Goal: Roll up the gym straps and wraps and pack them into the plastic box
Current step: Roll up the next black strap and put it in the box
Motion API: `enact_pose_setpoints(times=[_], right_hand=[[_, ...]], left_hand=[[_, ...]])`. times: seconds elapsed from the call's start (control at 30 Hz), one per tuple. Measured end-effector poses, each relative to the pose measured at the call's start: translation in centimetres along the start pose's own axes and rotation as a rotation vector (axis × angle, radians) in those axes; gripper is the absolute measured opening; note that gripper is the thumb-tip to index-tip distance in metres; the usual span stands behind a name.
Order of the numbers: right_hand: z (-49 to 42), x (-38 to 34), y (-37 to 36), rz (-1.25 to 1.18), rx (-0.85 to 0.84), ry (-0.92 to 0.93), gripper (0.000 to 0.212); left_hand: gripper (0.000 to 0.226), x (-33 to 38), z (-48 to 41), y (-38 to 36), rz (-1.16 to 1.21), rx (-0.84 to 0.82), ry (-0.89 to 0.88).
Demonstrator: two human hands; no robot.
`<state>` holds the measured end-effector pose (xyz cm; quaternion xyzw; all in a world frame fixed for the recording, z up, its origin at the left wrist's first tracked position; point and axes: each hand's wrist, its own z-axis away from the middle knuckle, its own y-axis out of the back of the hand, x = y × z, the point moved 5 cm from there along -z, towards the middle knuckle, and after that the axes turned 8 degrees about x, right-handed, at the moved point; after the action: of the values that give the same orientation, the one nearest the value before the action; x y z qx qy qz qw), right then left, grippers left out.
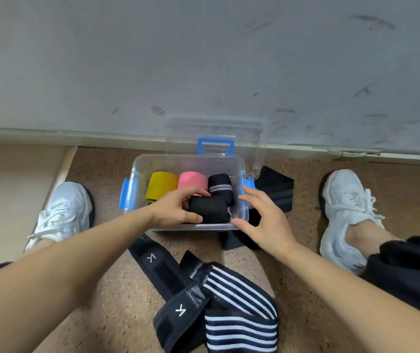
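Here, left hand [175,208] fingers grip black roll [210,208] inside box [191,161]; right hand [267,222] splayed, maybe touching box.

Prob. gym rm: cork floor [101,171], scuffed wall [203,59]

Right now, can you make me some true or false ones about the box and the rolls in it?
1. The left grip holds a black roll inside the plastic box. True.
2. The lid is shut on the box. False: it stands open behind the box.
3. The pink roll sits between the yellow roll and a striped black roll. True.
4. The right grip holds the yellow roll. False: it is open at the box's near right corner and holds nothing.
5. The striped wrap on the floor is rolled up tight. False: it lies loose and unrolled.
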<state>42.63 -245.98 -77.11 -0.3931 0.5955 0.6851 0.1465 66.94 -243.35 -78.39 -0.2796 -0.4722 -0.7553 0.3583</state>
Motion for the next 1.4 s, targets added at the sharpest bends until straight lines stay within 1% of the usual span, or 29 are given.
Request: enact_pose_setpoints(times=[0.07, 0.17, 0.27, 0.37, 0.47, 0.53, 0.63, 0.7, 0.8, 0.97, 1.03, 1.1, 1.2, 1.27, 1.33, 1.4], right_hand=[[0.0, 0.0, -0.1, -0.012, 0.009, 0.002, 0.055], [0.1, 0.0, -0.1, -0.015, 0.009, -0.009, 0.055], [0.1, 0.0, -0.1, -0.016, 0.004, -0.022, 0.055], [0.1, -0.1, -0.1, -0.028, 0.0, -0.022, 0.054], [0.1, 0.0, -0.2, -0.018, -0.007, -0.018, 0.054], [0.1, 0.0, -0.2, -0.026, -0.006, -0.021, 0.054], [0.2, 0.1, -0.3, -0.037, 0.001, -0.02, 0.054], [0.2, 0.1, -0.3, -0.037, -0.003, -0.021, 0.054], [0.2, 0.2, -0.4, -0.041, -0.006, -0.018, 0.053], [0.2, 0.2, -0.5, -0.037, -0.006, -0.01, 0.052], [0.2, 0.3, -0.5, -0.032, -0.006, -0.003, 0.052], [0.2, 0.2, -0.5, -0.025, -0.008, -0.001, 0.052], [0.1, 0.2, -0.5, -0.019, -0.004, 0.006, 0.052], [0.1, 0.2, -0.5, -0.014, -0.005, 0.005, 0.052], [0.2, 0.2, -0.6, -0.013, -0.008, 0.006, 0.052], [0.2, 0.0, -0.5, -0.01, -0.002, 0.015, 0.052]], left_hand=[[0.048, -0.1, -0.3, 0.2, 0.064, 0.006, 0.042], [0.049, 0.2, -1.0, 0.5, 0.055, 0.004, 0.048], [0.048, 0.5, -1.8, 0.4, -0.026, -0.062, 0.048], [0.054, 0.7, -2.5, 0.1, -0.222, -0.125, -0.005], [0.056, 0.9, -3.0, -0.3, -0.481, -0.078, -0.093], [0.056, 1.0, -3.1, -0.6, -0.594, -0.038, -0.129], [0.045, 1.5, -3.3, -0.7, -0.575, -0.006, -0.178], [0.038, 1.5, -3.6, -0.2, -0.552, -0.021, -0.174], [0.042, 1.3, -3.8, 0.2, -0.543, -0.054, -0.178], [0.044, 1.0, -4.0, -1.1, -0.777, 0.041, -0.292], [0.044, 0.5, -4.2, -1.4, -0.788, 0.044, -0.288], [0.044, 0.2, -4.5, -1.3, -0.75, 0.014, -0.268], [0.039, 0.1, -4.7, -1.0, -0.537, 0.016, -0.2], [0.031, 0.2, -4.6, -1.3, -0.464, 0.054, -0.168], [0.025, 0.3, -4.6, -1.9, -0.491, 0.116, -0.146], [0.022, 0.6, -4.9, -2.4, -0.572, 0.158, -0.122]])
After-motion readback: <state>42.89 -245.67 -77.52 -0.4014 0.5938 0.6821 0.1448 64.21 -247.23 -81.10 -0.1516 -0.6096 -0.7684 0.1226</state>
